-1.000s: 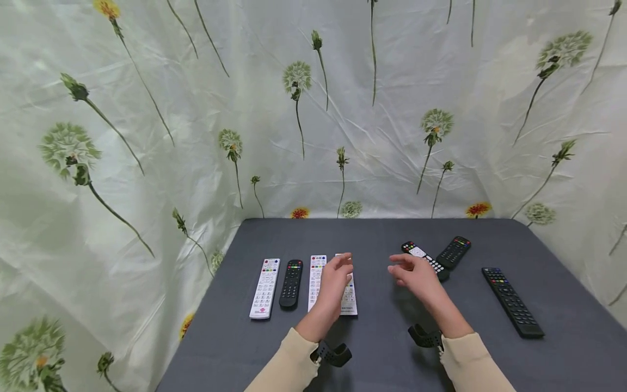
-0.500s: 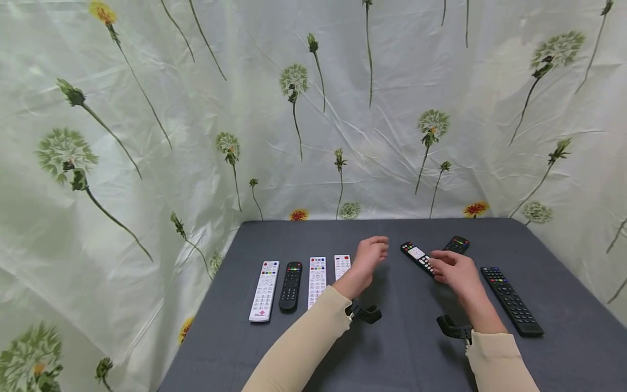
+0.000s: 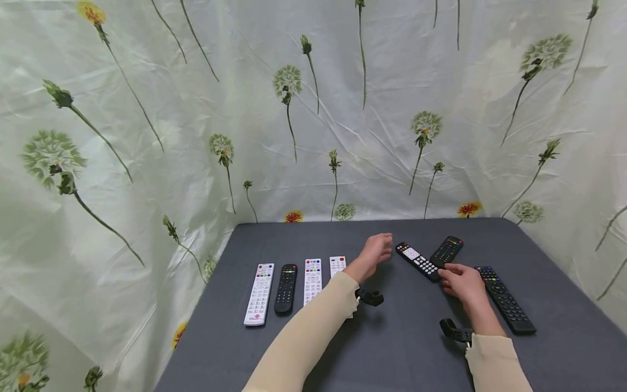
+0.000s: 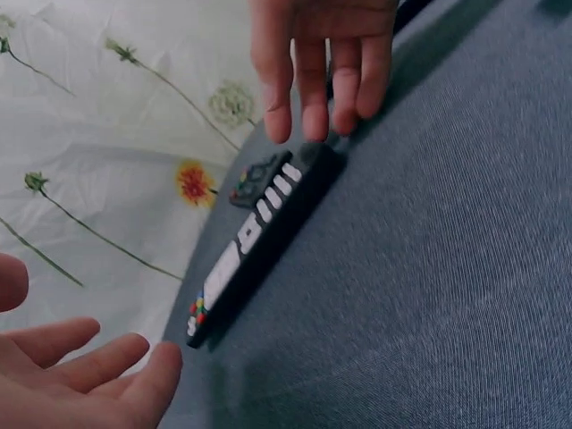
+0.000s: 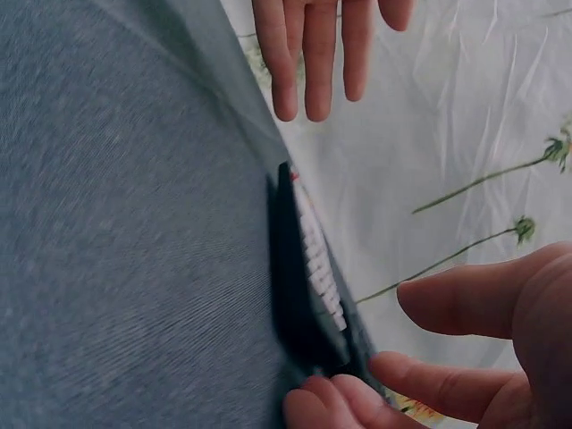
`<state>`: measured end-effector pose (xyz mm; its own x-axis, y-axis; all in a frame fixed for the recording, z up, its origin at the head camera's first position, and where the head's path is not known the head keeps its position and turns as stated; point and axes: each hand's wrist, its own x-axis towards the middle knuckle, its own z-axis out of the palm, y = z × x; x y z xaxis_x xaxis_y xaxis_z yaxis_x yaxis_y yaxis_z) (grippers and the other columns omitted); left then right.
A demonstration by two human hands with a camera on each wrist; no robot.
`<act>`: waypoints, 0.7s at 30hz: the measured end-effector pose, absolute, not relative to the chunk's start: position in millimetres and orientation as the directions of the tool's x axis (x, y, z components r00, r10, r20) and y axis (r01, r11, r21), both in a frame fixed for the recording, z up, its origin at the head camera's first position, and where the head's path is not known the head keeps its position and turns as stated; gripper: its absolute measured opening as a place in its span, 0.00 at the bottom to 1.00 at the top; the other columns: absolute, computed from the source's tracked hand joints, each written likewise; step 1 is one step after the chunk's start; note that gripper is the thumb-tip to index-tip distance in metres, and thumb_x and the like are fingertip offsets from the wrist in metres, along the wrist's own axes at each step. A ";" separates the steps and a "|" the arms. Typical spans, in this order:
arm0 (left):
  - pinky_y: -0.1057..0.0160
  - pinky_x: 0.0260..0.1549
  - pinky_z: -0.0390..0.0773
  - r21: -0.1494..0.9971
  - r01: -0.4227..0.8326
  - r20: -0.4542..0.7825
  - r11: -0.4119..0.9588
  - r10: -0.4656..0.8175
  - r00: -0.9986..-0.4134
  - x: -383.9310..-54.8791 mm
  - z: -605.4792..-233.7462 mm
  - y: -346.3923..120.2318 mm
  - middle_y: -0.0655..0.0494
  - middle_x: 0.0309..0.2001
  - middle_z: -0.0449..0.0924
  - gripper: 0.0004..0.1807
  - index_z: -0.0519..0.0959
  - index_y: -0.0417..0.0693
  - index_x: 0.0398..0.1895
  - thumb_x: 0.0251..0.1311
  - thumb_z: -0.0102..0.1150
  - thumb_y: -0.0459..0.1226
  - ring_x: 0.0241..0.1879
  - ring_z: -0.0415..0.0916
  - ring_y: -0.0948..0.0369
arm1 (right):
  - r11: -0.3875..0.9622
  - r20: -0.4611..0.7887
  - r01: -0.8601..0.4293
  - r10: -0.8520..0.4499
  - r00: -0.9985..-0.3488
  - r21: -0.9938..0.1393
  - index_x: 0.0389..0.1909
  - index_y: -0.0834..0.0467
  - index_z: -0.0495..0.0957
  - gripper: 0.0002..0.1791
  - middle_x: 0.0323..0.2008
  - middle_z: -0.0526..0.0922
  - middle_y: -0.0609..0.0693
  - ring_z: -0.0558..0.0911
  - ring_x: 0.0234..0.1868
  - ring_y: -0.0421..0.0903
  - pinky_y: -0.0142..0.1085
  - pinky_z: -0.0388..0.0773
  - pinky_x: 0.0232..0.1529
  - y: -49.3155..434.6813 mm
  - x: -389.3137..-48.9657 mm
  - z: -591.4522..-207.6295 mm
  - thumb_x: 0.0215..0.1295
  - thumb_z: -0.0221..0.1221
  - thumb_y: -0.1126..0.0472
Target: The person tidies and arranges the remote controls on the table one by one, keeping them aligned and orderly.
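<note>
A black remote control with white buttons [image 3: 416, 261] lies slantwise towards the back right of the table. My right hand [image 3: 462, 283] is at its near end; in the right wrist view the lower fingertips [image 5: 335, 404] are against or very close to that end, contact unclear, and the thumb stands apart. Off the remote's far end is my left hand [image 3: 376, 252], fingers extended and holding nothing; in the left wrist view a gap shows between its fingertips [image 4: 161, 366] and the remote. A shorter black remote [image 3: 447, 250] lies just behind, its near end close to the first remote.
A long black remote [image 3: 506, 300] lies right of my right hand. On the left, a white remote [image 3: 259, 294], a black remote [image 3: 286, 288] and two more white remotes stand in a row, the rightmost white remote [image 3: 338, 264] partly behind my left arm. A flowered curtain [image 3: 313, 136] hangs behind.
My left hand has moved right, from above the white remotes to the far end of the white-buttoned remote. My right hand has moved right to its near end. The remotes look unmoved.
</note>
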<state>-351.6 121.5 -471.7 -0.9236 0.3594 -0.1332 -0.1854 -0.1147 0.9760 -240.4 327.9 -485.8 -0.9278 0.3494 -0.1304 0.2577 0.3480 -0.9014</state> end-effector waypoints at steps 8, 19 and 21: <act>0.46 0.64 0.69 0.979 -0.181 -0.130 -0.093 0.400 -0.907 -362.8 -482.2 127.7 0.38 0.69 0.68 0.25 0.69 0.41 0.72 0.76 0.48 0.41 0.68 0.65 0.41 | 0.413 -0.118 0.286 0.386 -0.915 -0.865 0.68 0.73 0.66 0.32 0.61 0.73 0.73 0.85 0.40 0.48 0.37 0.85 0.35 327.0 -243.0 -494.7 0.72 0.57 0.56; 0.47 0.58 0.74 0.987 -0.159 -0.149 0.007 0.384 -0.911 -375.1 -493.6 135.1 0.44 0.71 0.66 0.27 0.67 0.39 0.73 0.75 0.46 0.41 0.66 0.68 0.46 | 0.555 -0.026 0.268 0.404 -0.914 -0.788 0.61 0.74 0.73 0.29 0.54 0.77 0.73 0.85 0.28 0.45 0.35 0.81 0.28 328.0 -245.9 -505.0 0.68 0.61 0.57; 0.48 0.56 0.74 0.989 -0.137 -0.145 0.049 0.399 -0.905 -374.1 -494.0 137.1 0.39 0.66 0.69 0.24 0.72 0.30 0.63 0.75 0.43 0.40 0.64 0.69 0.48 | 0.572 -0.015 0.266 0.404 -0.914 -0.776 0.60 0.74 0.75 0.28 0.51 0.79 0.72 0.85 0.27 0.45 0.35 0.80 0.27 327.2 -245.4 -505.4 0.67 0.63 0.57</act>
<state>-374.1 137.1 -494.0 -0.9055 0.3988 -0.1453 -0.1373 0.0487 0.9893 -245.4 327.2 -505.4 -0.9144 0.4045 -0.0153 0.2661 0.5722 -0.7757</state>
